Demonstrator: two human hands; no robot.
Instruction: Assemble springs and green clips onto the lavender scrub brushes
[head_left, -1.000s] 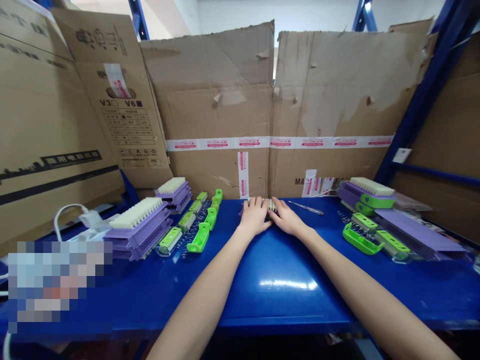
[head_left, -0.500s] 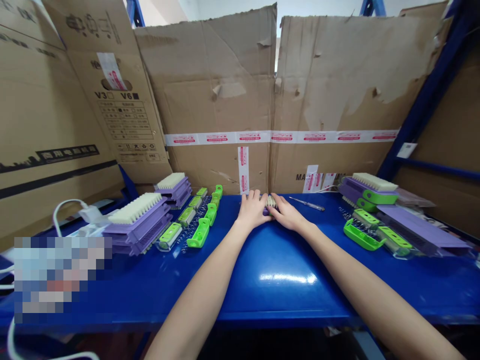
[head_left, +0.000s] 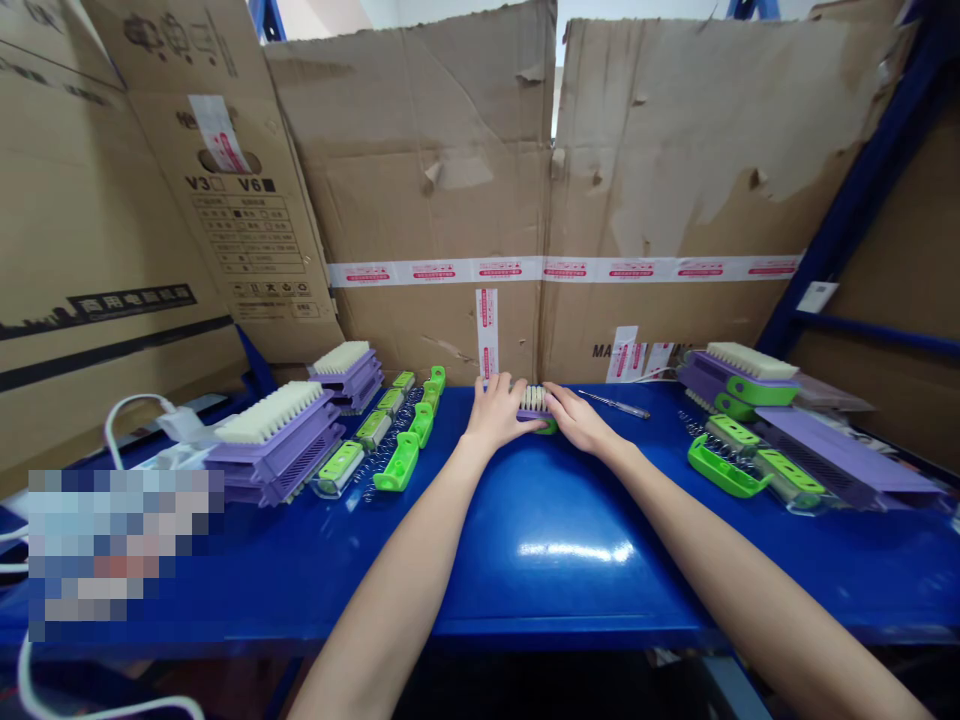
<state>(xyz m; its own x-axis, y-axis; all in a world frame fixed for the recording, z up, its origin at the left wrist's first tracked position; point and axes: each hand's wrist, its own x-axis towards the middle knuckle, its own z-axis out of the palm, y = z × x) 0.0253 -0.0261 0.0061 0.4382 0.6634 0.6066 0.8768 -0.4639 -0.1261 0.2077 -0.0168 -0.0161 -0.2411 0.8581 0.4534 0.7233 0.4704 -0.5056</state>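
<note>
A small purple brush with cream bristles facing up lies at the back middle of the blue table, a bit of green showing at its front right. My left hand grips its left end, thumb along the front edge and fingers over the far side. At the right end, my right hand holds it with bent fingers. Both palms face down, and the hands cover the brush's two ends. Just right of my right hand lies a thin screwdriver with a clear handle.
Purple brush parts with cream bristles stand stacked on the left, beside green-topped clear pieces, springs and green handles. Similar parts lie on the right. Cardboard sheets wall the back. A white cable runs at left.
My hands have moved slightly apart over the brush. More of its bristles and a green part at the front now show between them.
</note>
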